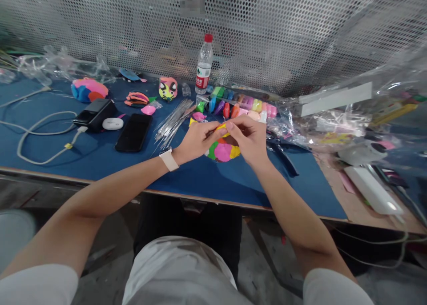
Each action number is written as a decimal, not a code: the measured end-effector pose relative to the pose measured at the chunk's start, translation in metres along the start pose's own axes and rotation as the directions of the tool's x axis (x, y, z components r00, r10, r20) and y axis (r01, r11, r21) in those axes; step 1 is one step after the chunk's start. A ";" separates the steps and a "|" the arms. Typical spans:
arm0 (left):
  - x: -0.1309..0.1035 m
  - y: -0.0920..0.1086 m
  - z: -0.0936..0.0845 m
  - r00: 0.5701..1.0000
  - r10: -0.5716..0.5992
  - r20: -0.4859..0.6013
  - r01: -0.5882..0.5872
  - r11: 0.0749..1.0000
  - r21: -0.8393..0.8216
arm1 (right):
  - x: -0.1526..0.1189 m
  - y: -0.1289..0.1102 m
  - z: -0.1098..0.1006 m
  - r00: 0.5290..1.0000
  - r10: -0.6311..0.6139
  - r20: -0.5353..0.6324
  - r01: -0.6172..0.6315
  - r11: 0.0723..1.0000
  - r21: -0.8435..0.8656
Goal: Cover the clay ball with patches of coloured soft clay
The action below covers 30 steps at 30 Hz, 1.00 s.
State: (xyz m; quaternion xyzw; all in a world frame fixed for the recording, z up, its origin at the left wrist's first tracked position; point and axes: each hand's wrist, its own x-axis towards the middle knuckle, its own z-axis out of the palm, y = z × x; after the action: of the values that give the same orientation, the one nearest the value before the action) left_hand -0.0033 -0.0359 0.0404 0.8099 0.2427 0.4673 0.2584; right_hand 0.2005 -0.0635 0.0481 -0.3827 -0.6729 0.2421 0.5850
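My left hand (pixel 196 140) and my right hand (pixel 248 138) meet above the blue table top, fingertips pinched together on a small piece of yellow clay (pixel 222 126). Beneath and between them rests a rounded multicolored clay piece (pixel 223 151) with green, pink, yellow and orange patches; its upper part is partly hidden by my fingers. A pale band circles my left wrist. Behind my hands lie lumps of colored clay (pixel 227 110), and thin metal wires (pixel 173 120) lie in a bundle left of my left hand.
A water bottle (pixel 203 67) stands at the back. Leftward are a black phone (pixel 134 132), a white mouse (pixel 112 123), a black device (pixel 94 114) with a cable and several clay figures. Pliers (pixel 283 156), plastic wrapping (pixel 320 118) and a white power bank (pixel 372 190) lie rightward.
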 end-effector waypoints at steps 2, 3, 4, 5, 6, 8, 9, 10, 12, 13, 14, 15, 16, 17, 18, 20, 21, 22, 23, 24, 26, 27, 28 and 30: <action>0.000 -0.001 0.000 1.000 0.002 -0.004 -0.002 1.000 -0.014 | 0.001 0.001 -0.002 0.998 0.063 0.031 -0.064 0.997 0.031; 0.000 -0.002 0.001 1.000 0.000 -0.005 -0.001 0.999 -0.032 | 0.002 0.002 -0.004 0.996 0.083 0.044 -0.084 0.996 0.033; 0.000 -0.003 0.002 1.000 -0.001 -0.004 0.001 0.999 -0.053 | 0.002 0.002 -0.005 0.995 0.085 0.052 -0.086 0.996 0.019; 0.001 -0.004 0.002 1.000 -0.003 -0.002 0.003 0.997 -0.075 | 0.003 0.002 -0.006 0.996 0.068 0.052 -0.068 0.998 -0.008; 0.001 -0.006 0.003 1.000 -0.002 0.003 0.002 0.996 -0.094 | 0.004 0.001 -0.007 0.998 0.040 0.049 -0.037 0.998 -0.043; 0.002 -0.009 0.004 1.000 0.008 0.007 -0.008 0.993 -0.120 | 0.004 0.001 -0.009 0.999 -0.017 0.040 0.021 0.994 -0.105; 0.003 -0.011 0.004 1.000 0.014 0.006 -0.014 0.992 -0.124 | 0.005 0.000 -0.009 0.999 -0.027 0.040 0.032 0.992 -0.119; 0.003 -0.012 0.004 1.000 0.017 0.007 -0.016 0.992 -0.123 | 0.005 0.000 -0.009 0.999 -0.025 0.041 0.030 0.992 -0.121; 0.004 -0.012 0.003 1.000 0.005 0.013 -0.004 0.994 -0.112 | 0.005 0.001 -0.009 0.999 -0.009 0.050 0.014 0.993 -0.114; 0.004 -0.012 0.003 1.000 -0.004 0.015 0.006 0.994 -0.105 | 0.005 0.001 -0.009 0.999 -0.006 0.053 0.012 0.993 -0.114; 0.004 -0.012 0.003 1.000 -0.012 0.019 0.014 0.995 -0.101 | 0.005 0.002 -0.010 0.999 -0.008 0.054 0.014 0.993 -0.117; 0.005 -0.012 0.003 1.000 -0.016 0.021 0.018 0.995 -0.101 | 0.005 0.003 -0.010 0.998 -0.011 0.055 0.018 0.992 -0.122; 0.005 -0.012 0.003 1.000 -0.017 0.021 0.019 0.994 -0.104 | 0.006 0.004 -0.010 0.998 -0.014 0.056 0.021 0.992 -0.126; 0.005 -0.012 0.003 1.000 -0.014 0.019 0.016 0.994 -0.112 | 0.006 0.005 -0.011 0.998 -0.016 0.059 0.024 0.992 -0.127; 0.005 -0.012 0.003 1.000 -0.010 0.020 0.012 0.992 -0.123 | 0.006 0.006 -0.012 0.998 -0.019 0.063 0.026 0.992 -0.125; 0.005 -0.012 0.001 1.000 -0.004 0.027 0.008 0.988 -0.156 | 0.007 0.008 -0.013 0.997 -0.021 0.074 0.030 0.992 -0.122; 0.005 -0.012 0.000 0.999 -0.006 0.038 0.013 0.984 -0.177 | 0.007 0.009 -0.014 0.997 -0.022 0.079 0.032 0.992 -0.121; 0.005 -0.011 -0.002 0.998 -0.013 0.055 0.024 0.980 -0.198 | 0.007 0.010 -0.015 0.996 -0.022 0.084 0.032 0.993 -0.118; 0.005 -0.011 -0.003 0.997 -0.022 0.075 0.038 0.976 -0.217 | 0.007 0.011 -0.015 0.996 -0.019 0.091 0.029 0.993 -0.110; 0.006 -0.010 -0.005 0.995 -0.035 0.091 0.055 0.972 -0.229 | 0.007 0.011 -0.016 0.995 -0.015 0.101 0.025 0.995 -0.099; 0.006 -0.009 -0.007 0.994 -0.058 0.098 0.079 0.969 -0.232 | 0.007 0.013 -0.016 0.992 -0.017 0.122 0.026 0.997 -0.078; 0.006 -0.008 -0.007 0.994 -0.064 0.084 0.082 0.971 -0.224 | 0.008 0.013 -0.016 0.991 -0.020 0.130 0.030 0.997 -0.073; 0.006 -0.008 -0.006 0.996 -0.067 0.066 0.080 0.974 -0.214 | 0.008 0.014 -0.017 0.990 -0.026 0.137 0.036 0.997 -0.072; 0.006 -0.009 -0.004 0.997 -0.071 0.040 0.077 0.978 -0.195 | 0.008 0.014 -0.016 0.989 -0.038 0.144 0.050 0.996 -0.080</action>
State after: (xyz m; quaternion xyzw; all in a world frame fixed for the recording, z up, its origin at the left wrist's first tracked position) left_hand -0.0053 -0.0243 0.0399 0.7785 0.2210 0.4657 0.3582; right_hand 0.2194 -0.0510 0.0456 -0.3737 -0.7308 0.2273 0.5241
